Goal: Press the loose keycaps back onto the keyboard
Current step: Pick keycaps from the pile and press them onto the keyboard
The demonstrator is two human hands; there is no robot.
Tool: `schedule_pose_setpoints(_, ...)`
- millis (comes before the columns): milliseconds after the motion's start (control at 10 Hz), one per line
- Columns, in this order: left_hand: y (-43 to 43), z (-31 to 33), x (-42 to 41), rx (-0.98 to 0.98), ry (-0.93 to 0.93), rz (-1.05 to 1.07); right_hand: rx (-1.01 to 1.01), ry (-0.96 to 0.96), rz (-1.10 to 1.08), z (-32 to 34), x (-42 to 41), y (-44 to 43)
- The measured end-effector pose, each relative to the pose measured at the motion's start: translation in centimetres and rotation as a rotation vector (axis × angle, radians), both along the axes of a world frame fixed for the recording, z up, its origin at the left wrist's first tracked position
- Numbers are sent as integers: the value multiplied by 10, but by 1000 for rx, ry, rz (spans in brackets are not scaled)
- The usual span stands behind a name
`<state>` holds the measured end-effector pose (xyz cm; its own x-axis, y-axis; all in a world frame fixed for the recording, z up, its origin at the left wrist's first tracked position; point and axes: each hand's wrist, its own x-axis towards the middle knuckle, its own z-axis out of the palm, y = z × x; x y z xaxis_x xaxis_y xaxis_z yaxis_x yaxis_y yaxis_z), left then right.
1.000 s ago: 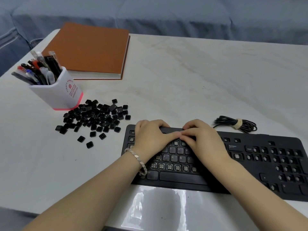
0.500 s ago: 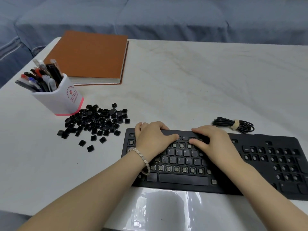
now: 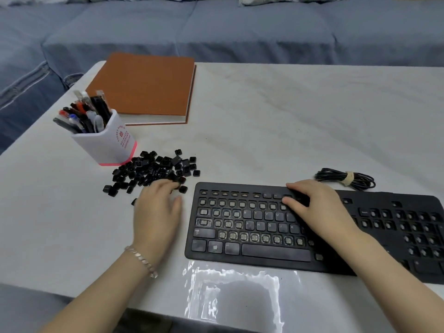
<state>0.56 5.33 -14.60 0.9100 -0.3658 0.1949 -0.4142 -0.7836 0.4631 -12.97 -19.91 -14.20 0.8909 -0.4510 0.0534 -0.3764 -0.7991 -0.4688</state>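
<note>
A black keyboard (image 3: 269,254) lies near the table's front edge. Many of its key sockets are bare; some letter keys in the middle rows have caps on. A heap of loose black keycaps (image 3: 153,169) lies left of and beyond the keyboard. My left hand (image 3: 157,212) is off the keyboard, with its fingertips reaching into the near edge of the heap; what they touch is hidden. My right hand (image 3: 317,207) rests on the keyboard's upper middle, fingers stretched out flat over the top rows.
A white pen holder (image 3: 105,138) full of pens stands just behind the heap. An orange book (image 3: 146,85) lies further back. The keyboard's bundled black cable (image 3: 346,180) sits beyond my right hand. A shiny clear sheet (image 3: 233,294) lies at the table's front edge.
My left hand has left the keyboard and moved left to the keycap heap. My right hand has shifted right along the top rows.
</note>
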Motion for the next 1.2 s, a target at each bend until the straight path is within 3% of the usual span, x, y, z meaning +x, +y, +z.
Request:
schedule_pose_setpoints(100,19,-8,8,37,71,50,13,-6,-10,0,-1,2)
schedule_pose_setpoints(600,23,-2,3,45,89,-94,41,-5,-23,1,-2,4)
schedule_pose_setpoints(700,16,6,-3,-101,158,-46,43,-4,-22,1,-3,4)
schedule_pose_setpoints(800,-6,31,-16,-622,561,92,43,-8,-19,1,-2,3)
schedule_pose_setpoints(900,-25,60,-33,-1022,1086,130,47,-14,-20,0,-3,3)
schedule_pose_setpoints(1000,-32,71,-43,-1119,1225,73,44,-20,-19,-1,-3,3)
schedule_pose_setpoints(1200,-40,77,-54,-1157,1266,-73,55,-32,-22,-2,-2,3)
